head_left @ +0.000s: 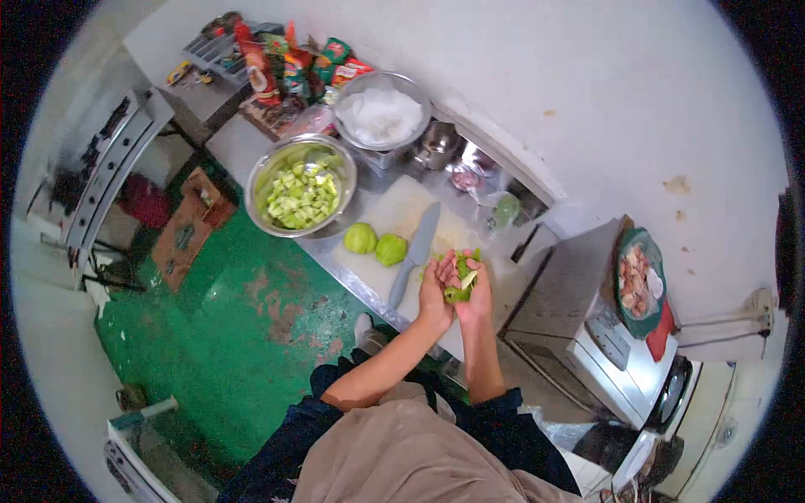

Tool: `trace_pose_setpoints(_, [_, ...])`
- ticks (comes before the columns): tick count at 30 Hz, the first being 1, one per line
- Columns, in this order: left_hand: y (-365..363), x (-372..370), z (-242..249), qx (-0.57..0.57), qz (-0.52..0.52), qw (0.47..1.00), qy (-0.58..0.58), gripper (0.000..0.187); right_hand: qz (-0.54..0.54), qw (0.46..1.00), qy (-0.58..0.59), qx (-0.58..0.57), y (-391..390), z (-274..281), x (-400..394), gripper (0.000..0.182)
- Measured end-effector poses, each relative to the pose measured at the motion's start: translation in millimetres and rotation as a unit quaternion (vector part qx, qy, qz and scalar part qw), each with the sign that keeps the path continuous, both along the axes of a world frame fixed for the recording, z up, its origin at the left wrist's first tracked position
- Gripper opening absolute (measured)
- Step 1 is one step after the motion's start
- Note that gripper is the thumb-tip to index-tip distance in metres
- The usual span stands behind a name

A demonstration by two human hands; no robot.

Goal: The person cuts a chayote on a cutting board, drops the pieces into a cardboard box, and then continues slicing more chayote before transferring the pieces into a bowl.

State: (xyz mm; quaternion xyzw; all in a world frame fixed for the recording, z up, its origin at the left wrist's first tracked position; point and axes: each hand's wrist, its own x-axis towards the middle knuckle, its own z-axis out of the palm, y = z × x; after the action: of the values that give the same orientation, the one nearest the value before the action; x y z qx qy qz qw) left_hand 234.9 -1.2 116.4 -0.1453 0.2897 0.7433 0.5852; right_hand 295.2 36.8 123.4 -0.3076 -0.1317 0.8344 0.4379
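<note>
The left hand (432, 289) and right hand (480, 293) cup together around green pieces (458, 294), above the white cutting board's (400, 201) right part; leftward lie a knife (420, 243), two green vegetables (360, 238), and farther, a steel bowl (254, 191).

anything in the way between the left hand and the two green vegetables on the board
Yes: the grey knife lies on the cutting board between the left hand and the green vegetables.

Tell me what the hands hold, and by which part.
The left hand and right hand are cupped together around green pieces, holding them as a loose handful, by no one part.
</note>
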Motion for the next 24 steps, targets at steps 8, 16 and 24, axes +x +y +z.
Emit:
trace_pose_setpoints(8, [-60, -102, 33, 0.012, 0.147, 0.989, 0.033, 0.042, 0.112, 0.993, 0.021, -0.016, -56, 33, -114, 0.023])
trace_pose_setpoints(16, [-176, -295, 36, -0.009, 0.275, 0.956, 0.101, 0.045, 0.305, 0.948, 0.079, -0.036, -150, 16, -320, 0.027])
trace_pose_setpoints(24, [-285, -489, 48, -0.019, 0.385, 0.914, 0.122, 0.047, 0.380, 0.921, 0.076, -0.035, -258, 17, -535, 0.024])
